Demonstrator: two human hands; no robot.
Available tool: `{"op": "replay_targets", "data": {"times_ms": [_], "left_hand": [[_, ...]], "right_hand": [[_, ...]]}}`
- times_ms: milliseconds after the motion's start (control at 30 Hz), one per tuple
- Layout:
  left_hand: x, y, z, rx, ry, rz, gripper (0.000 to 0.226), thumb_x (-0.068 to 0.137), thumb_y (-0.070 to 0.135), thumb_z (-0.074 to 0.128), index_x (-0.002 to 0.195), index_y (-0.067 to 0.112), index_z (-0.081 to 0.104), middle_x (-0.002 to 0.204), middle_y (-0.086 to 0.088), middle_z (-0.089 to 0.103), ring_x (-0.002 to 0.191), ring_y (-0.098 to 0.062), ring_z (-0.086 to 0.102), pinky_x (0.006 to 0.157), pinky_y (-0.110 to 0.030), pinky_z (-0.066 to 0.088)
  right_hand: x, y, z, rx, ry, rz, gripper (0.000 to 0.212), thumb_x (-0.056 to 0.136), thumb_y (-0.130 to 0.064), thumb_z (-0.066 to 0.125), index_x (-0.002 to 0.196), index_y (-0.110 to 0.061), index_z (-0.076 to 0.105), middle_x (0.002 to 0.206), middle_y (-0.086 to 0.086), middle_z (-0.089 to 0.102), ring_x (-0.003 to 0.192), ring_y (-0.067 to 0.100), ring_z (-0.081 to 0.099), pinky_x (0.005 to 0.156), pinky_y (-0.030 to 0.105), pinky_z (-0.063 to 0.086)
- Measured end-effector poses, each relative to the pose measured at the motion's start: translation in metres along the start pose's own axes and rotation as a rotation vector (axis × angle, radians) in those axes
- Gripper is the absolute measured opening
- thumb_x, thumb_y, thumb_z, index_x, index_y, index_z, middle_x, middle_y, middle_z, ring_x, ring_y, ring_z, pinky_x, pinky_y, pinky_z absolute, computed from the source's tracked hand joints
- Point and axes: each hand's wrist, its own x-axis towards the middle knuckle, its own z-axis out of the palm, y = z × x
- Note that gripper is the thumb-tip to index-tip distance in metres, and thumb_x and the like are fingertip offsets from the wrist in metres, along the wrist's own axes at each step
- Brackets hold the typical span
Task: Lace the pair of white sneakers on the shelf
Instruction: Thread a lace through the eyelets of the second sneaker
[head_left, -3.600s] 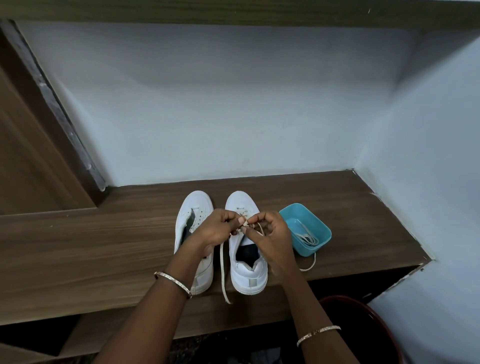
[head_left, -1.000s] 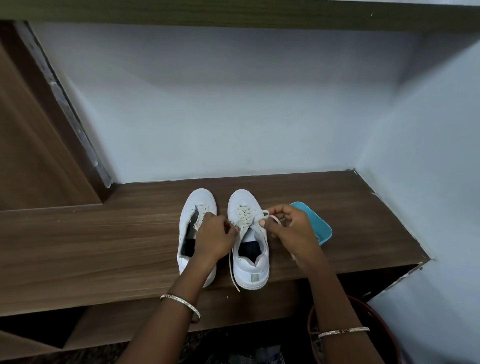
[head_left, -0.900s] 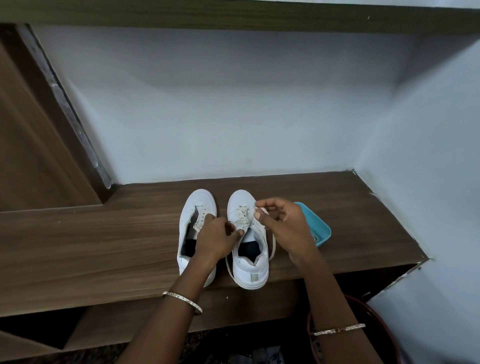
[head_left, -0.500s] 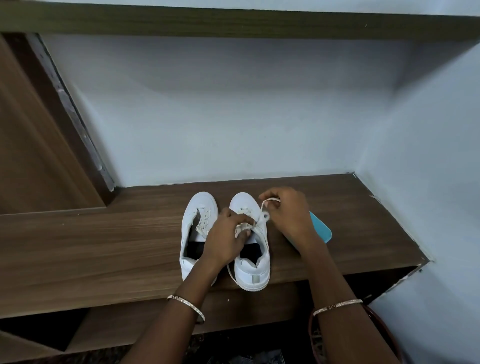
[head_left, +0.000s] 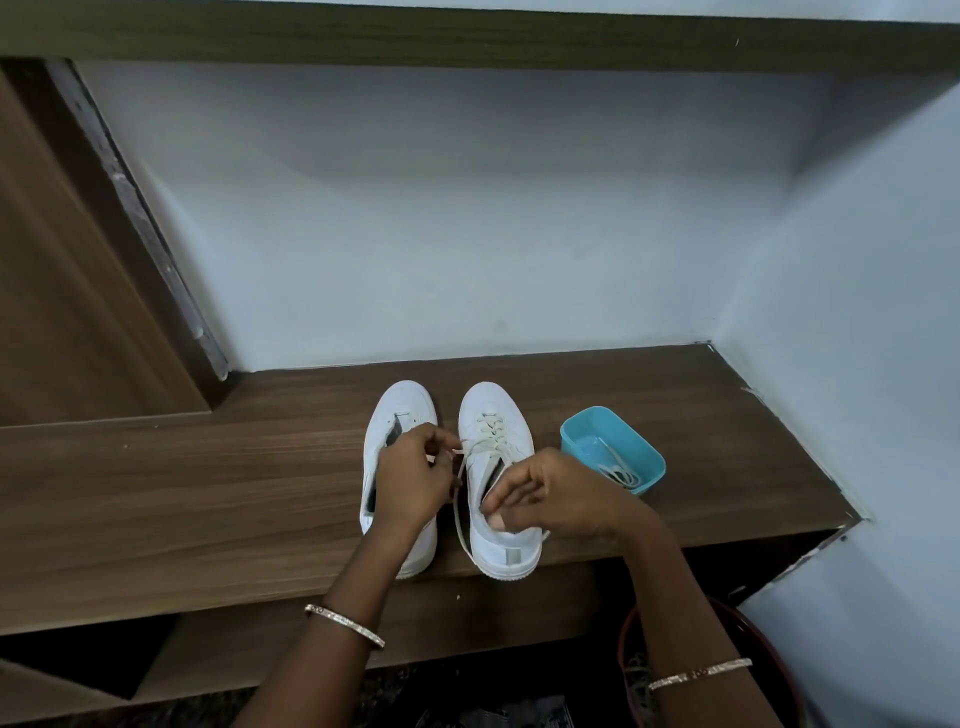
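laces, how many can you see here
2. One lace is threaded through the right-hand sneaker, an end pinched by the left hand; the other lace lies in the blue tub. More may be hidden.

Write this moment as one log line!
left hand: pinches lace | right hand: pinches right sneaker collar | right sneaker: partly laced | left sneaker: unlaced

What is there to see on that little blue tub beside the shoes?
The small turquoise plastic tub is rectangular with rounded corners, open-topped and upright. It stands on the brown wood-grain shelf, right of the right-hand white sneaker with a gap between, turned at an angle to the shelf edge. A loosely coiled white shoelace lies inside. Nothing else touches it.
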Motion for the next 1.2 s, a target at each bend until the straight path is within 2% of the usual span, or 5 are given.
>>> {"op": "replay_targets", "data": {"times_ms": [333, 567, 733, 967, 1200], "left_hand": [[-0.018, 0.012, 0.01, 0.312, -0.286, -0.099, 0.021, 0.096, 0.029, 0.06, 0.109, 0.02, 0.073, 0.101, 0.001, 0.074, 0.092, -0.02, 0.07, 0.087, -0.037, 0.055], [-0.022, 0.021, 0.019, 0.244, -0.321, -0.161, 0.035, 0.1, 0.044, 0.051, 0.095, 0.019, 0.075, 0.087, 0.002, 0.071, 0.091, -0.02, 0.066, 0.083, -0.037, 0.053], [-0.021, 0.021, 0.033, 0.287, -0.303, -0.177, 0.056, 0.086, 0.063, 0.063, 0.122, 0.021, 0.069, 0.118, 0.003, 0.069, 0.11, -0.018, 0.063, 0.091, -0.033, 0.05], [-0.022, 0.022, 0.043, 0.275, -0.106, -0.121, 0.033, 0.099, 0.026, 0.051, 0.07, 0.015, 0.062, 0.068, 0.001, 0.059, 0.08, -0.027, 0.063, 0.065, -0.03, 0.036], [-0.021, 0.025, 0.036, 0.332, -0.161, -0.128, 0.029, 0.092, 0.022, 0.057, 0.07, 0.006, 0.068, 0.064, -0.006, 0.064, 0.068, -0.022, 0.06, 0.057, -0.028, 0.035]], "right_hand": [[0.013, 0.035, 0.013, -0.151, 0.774, 0.225, 0.018, 0.085, -0.032, 0.077, 0.089, -0.018, 0.066, 0.081, -0.006, 0.068, 0.078, 0.011, 0.064, 0.072, 0.027, 0.052], [0.028, 0.049, 0.032, -0.171, 0.699, 0.193, 0.033, 0.081, -0.03, 0.078, 0.109, -0.02, 0.065, 0.097, -0.003, 0.07, 0.084, 0.012, 0.065, 0.07, 0.027, 0.049], [0.027, 0.05, 0.024, -0.34, 0.799, 0.183, 0.018, 0.089, -0.025, 0.072, 0.104, -0.017, 0.07, 0.094, -0.003, 0.073, 0.087, 0.015, 0.069, 0.078, 0.034, 0.057], [0.018, 0.05, 0.018, -0.224, 0.771, 0.071, 0.025, 0.087, -0.03, 0.07, 0.111, -0.023, 0.067, 0.099, -0.009, 0.073, 0.086, 0.005, 0.068, 0.079, 0.03, 0.058], [0.03, 0.051, 0.023, -0.536, 0.848, 0.076, 0.008, 0.094, -0.024, 0.06, 0.098, -0.018, 0.061, 0.085, -0.001, 0.069, 0.08, 0.02, 0.065, 0.069, 0.04, 0.055]]}}
